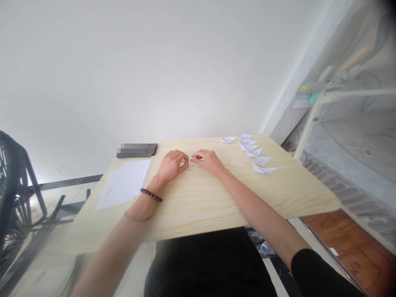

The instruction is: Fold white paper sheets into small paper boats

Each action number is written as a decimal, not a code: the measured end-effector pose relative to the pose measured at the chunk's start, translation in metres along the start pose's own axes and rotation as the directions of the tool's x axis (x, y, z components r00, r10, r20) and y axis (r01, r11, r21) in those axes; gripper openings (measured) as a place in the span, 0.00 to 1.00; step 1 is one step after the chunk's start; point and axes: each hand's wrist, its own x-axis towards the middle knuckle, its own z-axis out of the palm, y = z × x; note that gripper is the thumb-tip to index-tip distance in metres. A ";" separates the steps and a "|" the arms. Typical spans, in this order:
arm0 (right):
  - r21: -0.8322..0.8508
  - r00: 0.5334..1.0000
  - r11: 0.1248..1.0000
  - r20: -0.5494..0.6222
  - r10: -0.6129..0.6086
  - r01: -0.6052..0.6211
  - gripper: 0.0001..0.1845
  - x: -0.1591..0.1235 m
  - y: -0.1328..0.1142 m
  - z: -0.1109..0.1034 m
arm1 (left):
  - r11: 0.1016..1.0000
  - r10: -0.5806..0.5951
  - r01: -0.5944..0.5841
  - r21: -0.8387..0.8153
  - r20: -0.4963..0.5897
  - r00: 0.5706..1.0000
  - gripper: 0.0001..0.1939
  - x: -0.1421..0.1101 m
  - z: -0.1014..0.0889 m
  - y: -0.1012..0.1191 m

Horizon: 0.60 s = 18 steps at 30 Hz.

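My left hand [173,164] and my right hand [208,161] face each other above the middle of the table. A small piece of folded paper [189,159] is pinched between thumb and fingers of both hands, mostly covered by the fingertips. How it is folded is too small to tell. To the right of my right hand, several folded white paper boats [254,153] stand in a slanting row, and one more paper boat [228,140] sits to the left of the row's far end. A stack of white paper sheets [123,181] lies left of my left hand.
The light wood table [198,206] has its far edge at a white wall [185,74]. A dark flat object [136,151], partly blurred out, lies at the back left. Beyond the table are a dark chair [12,181] at left and a white metal frame [312,119] at right.
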 end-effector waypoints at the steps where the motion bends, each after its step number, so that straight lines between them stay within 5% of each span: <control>1: 0.002 1.000 1.000 -0.001 0.012 -0.012 0.09 0.000 0.001 0.000 | 1.000 -0.003 0.003 0.002 -0.005 1.000 0.05 0.000 0.000 0.000; 18: -0.026 0.999 0.999 0.025 -0.046 0.047 0.09 -0.002 0.000 0.000 | 0.998 0.000 0.000 -0.056 0.008 1.000 0.06 0.000 -0.003 0.004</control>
